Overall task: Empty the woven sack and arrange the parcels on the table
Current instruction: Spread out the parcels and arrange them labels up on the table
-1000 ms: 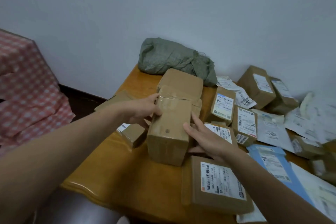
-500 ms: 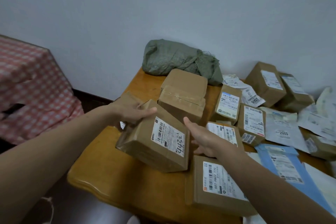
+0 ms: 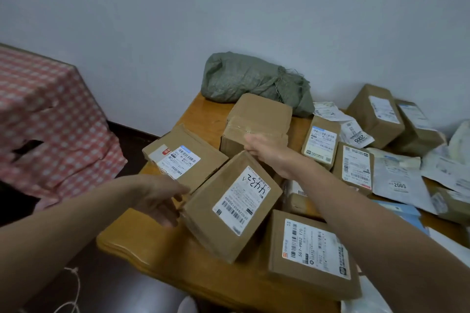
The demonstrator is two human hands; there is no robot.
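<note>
L grip (image 3: 162, 201) is pinching the near-left edge of the 4432 box (image 3: 229, 208), thumb on top, fingers (image 3: 166, 220) under; R grip (image 3: 264, 148) is curling over its far corner. That box is sitting tilted, label up, at the near-left of the bench (image 3: 142, 244), btwn a flat box (image 3: 193, 152) on the left & a 507-P802 box (image 3: 312, 254) on the right. The woven sack (image 3: 239, 79) is lying crumpled at the far edge against the wall (image 3: 254, 7), just behind a taped box (image 3: 259, 114); other parcels (image 3: 356, 168) are lying further right.

sack (image 3: 244, 79) behind, parcels (image 3: 216, 223) before — on table (image 3: 152, 249)
</note>
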